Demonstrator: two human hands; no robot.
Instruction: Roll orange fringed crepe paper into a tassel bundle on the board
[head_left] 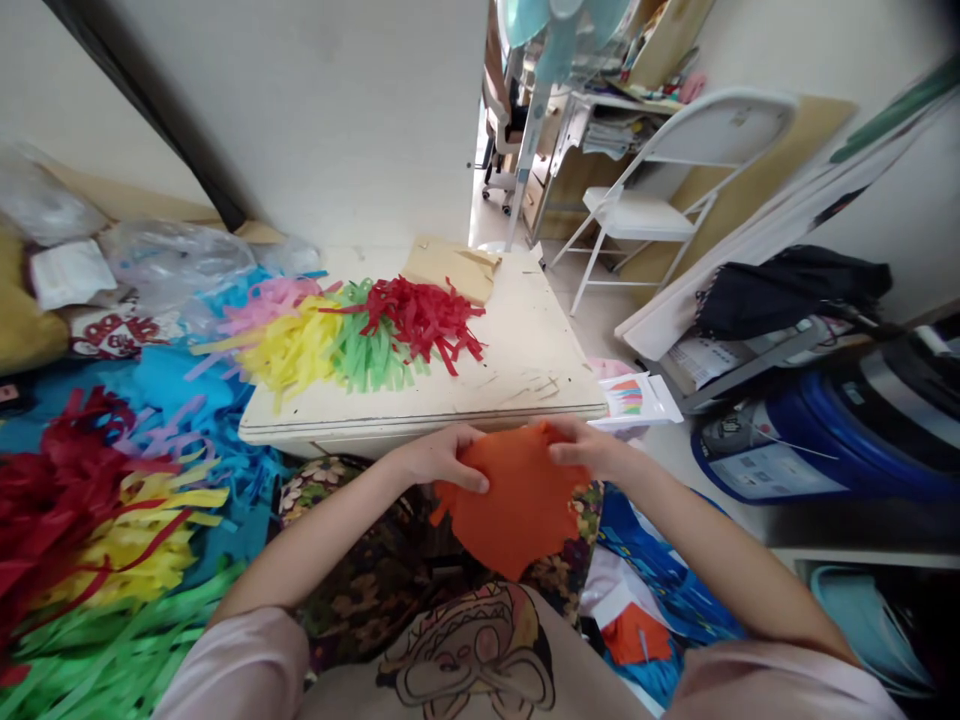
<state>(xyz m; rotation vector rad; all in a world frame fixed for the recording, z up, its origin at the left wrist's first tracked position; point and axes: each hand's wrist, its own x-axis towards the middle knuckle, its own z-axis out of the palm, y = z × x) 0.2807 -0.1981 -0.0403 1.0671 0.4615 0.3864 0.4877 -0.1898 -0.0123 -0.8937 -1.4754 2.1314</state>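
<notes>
the orange paper (517, 500) hangs in front of the lap, just below the near edge of the low table (525, 350). the left hand (439, 458) pinches its upper left edge and the right hand (592, 450) pinches its upper right edge, fingers closed on it. on the table lie red strips (420, 315), green strips (367, 355) and yellow strips (296, 350).

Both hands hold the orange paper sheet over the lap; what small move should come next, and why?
Probably lift the ragged-edged orange paper sheet onto the bare near part of the pale wooden table and flatten it: the left hand and right hand pinch its top edge in mid-air, unsupported.
</notes>
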